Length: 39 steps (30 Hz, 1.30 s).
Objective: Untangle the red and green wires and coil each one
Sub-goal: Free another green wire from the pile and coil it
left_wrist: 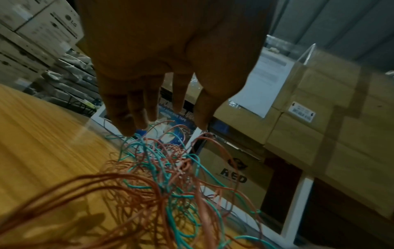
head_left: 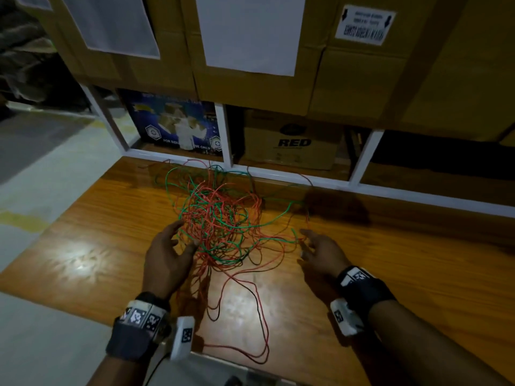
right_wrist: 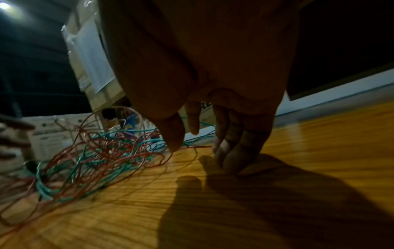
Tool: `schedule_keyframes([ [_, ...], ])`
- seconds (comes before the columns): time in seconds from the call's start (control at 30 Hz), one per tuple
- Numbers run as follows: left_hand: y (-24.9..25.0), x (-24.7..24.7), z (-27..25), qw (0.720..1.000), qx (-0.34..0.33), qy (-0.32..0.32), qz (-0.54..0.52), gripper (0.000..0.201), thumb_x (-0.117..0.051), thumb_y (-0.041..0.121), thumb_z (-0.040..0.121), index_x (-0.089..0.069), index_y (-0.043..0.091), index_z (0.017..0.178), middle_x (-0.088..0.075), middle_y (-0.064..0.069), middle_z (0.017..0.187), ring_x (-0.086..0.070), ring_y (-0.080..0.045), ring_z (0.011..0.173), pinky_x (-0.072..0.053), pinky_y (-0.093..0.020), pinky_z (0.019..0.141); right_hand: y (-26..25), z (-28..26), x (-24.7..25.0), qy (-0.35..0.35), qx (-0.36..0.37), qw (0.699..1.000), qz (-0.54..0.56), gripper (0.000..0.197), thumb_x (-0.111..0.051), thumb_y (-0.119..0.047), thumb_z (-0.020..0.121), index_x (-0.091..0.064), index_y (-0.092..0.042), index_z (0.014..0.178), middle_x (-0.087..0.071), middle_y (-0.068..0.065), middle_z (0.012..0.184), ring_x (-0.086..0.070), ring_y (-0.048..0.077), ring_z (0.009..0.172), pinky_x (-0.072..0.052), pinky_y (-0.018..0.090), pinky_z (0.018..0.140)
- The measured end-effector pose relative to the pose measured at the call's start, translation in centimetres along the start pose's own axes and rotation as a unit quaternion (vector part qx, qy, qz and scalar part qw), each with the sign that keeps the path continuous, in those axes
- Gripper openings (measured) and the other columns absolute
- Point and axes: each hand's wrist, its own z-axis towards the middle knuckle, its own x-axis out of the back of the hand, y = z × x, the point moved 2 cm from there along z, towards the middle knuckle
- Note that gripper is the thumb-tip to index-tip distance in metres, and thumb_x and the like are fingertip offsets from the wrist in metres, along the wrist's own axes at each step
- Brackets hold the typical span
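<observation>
A loose tangle of thin red wire (head_left: 214, 207) and green wire (head_left: 237, 225) lies heaped on the wooden table (head_left: 390, 260). Long red loops trail from it toward the near edge (head_left: 259, 355). My left hand (head_left: 170, 252) hovers at the heap's left side, fingers straight and spread, its fingertips (left_wrist: 127, 131) just above the strands (left_wrist: 157, 176). My right hand (head_left: 320, 252) hangs at the heap's right edge with relaxed fingers (right_wrist: 232, 151) pointing down near the tabletop, the thumb (right_wrist: 172, 134) beside a stray red end (right_wrist: 198, 146). Neither hand grips a wire.
Stacked cardboard boxes (head_left: 250, 65) on a white-framed shelf (head_left: 278, 174) stand right behind the table's far edge; some strands reach that frame. A blue printed box (head_left: 178, 126) and a brown box marked RED (head_left: 292, 140) sit on the low shelf. Pale floor (head_left: 41, 162) lies left.
</observation>
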Motion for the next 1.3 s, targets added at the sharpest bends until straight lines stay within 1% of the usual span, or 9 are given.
schedule_keyframes([
  [0.17,3.2,-0.9,-2.9,0.997,-0.052,-0.003,-0.060,0.053,-0.077,0.034,0.090,-0.059,0.028,0.139,-0.058,0.003,0.135,-0.063,-0.014,0.108,-0.057,-0.037,0.079,-2.3,0.3,-1.6,0.040,0.036,0.995,-0.084,0.027,-0.060,-0.034,0.099,-0.066,-0.032,0.125,-0.042,0.007,0.134,-0.053,0.030,0.121,-0.050,0.038,0.096],
  [0.33,7.0,-1.3,-4.7,0.986,-0.098,-0.021,-0.136,0.040,-0.078,0.023,0.089,-0.066,0.041,0.122,-0.069,0.011,0.118,-0.067,-0.002,0.104,-0.060,-0.030,0.080,-2.6,-3.4,1.9,0.143,0.163,0.976,0.003,0.027,-0.053,-0.049,0.099,-0.074,-0.032,0.101,-0.067,-0.008,0.110,-0.061,0.020,0.103,-0.049,0.039,0.086],
  [0.5,13.1,-5.3,-5.8,0.955,-0.265,-0.118,-0.061,0.053,-0.068,0.041,0.093,-0.055,0.030,0.143,-0.058,0.014,0.140,-0.050,-0.001,0.130,-0.039,-0.020,0.107,-7.4,-11.1,8.0,0.106,0.290,0.942,0.133,0.030,-0.058,-0.026,0.105,-0.060,-0.052,0.090,-0.062,-0.015,0.073,-0.063,0.007,0.070,-0.046,0.026,0.063],
  [0.63,15.2,-9.1,-5.3,0.939,-0.268,-0.168,-0.133,0.010,-0.060,0.040,0.101,-0.068,0.035,0.100,-0.066,0.011,0.079,-0.061,-0.003,0.074,-0.046,-0.029,0.064,-5.8,-12.9,11.3,0.216,0.252,0.929,0.160,0.018,-0.055,-0.018,0.105,-0.070,-0.027,0.100,-0.062,-0.021,0.073,-0.061,0.003,0.063,-0.038,0.014,0.056],
  [0.73,12.8,-9.8,-3.9,0.941,-0.262,-0.156,-0.148,0.034,-0.057,0.052,0.099,-0.068,0.024,0.083,-0.055,0.002,0.062,-0.049,-0.003,0.055,-0.037,-0.030,0.052,-0.6,-13.9,14.2,0.319,0.150,0.924,0.145,0.019,-0.050,-0.025,0.106,-0.066,-0.033,0.100,-0.063,-0.013,0.073,-0.060,0.005,0.062,-0.041,0.023,0.049],
  [0.93,8.2,-7.8,0.0,0.938,-0.301,-0.158,-0.070,0.027,-0.054,0.067,0.094,-0.069,0.047,0.085,-0.068,0.018,0.079,-0.063,0.000,0.072,-0.050,-0.027,0.063,11.6,-18.0,17.8,0.385,-0.078,0.918,0.052,0.058,-0.029,-0.071,0.096,-0.070,-0.029,0.103,-0.068,0.001,0.080,-0.064,0.026,0.071,-0.054,0.042,0.062],
  [1.1,9.5,-8.9,-0.1,0.930,-0.319,-0.171,-0.059,0.026,-0.059,0.060,0.094,-0.076,0.041,0.087,-0.068,0.020,0.077,-0.063,0.004,0.073,-0.048,-0.016,0.065,12.7,-18.3,15.0,0.181,-0.208,0.957,-0.096,0.045,-0.056,-0.048,0.099,-0.057,-0.028,0.140,-0.061,0.013,0.135,-0.060,0.036,0.114,-0.050,0.043,0.089],
  [1.2,11.1,-11.2,-1.5,0.913,-0.342,-0.216,-0.053,0.025,-0.064,0.048,0.095,-0.080,0.029,0.093,-0.059,0.027,0.073,-0.057,0.010,0.069,-0.036,-0.005,0.061,7.6,-17.5,12.1,0.136,-0.142,0.965,-0.175,0.073,-0.056,-0.060,0.095,-0.029,-0.034,0.157,-0.031,0.002,0.161,-0.034,0.029,0.143,-0.040,0.045,0.112],
  [1.3,12.7,-12.6,-2.6,0.897,-0.356,-0.250,-0.074,0.029,-0.062,0.051,0.096,-0.080,0.029,0.095,-0.060,0.029,0.075,-0.059,0.006,0.068,-0.043,-0.016,0.060,0.6,-15.1,8.0,0.087,0.020,0.993,-0.083,0.065,-0.044,-0.065,0.097,-0.036,-0.035,0.154,-0.039,-0.013,0.155,-0.027,0.015,0.147,-0.028,0.039,0.120],
])
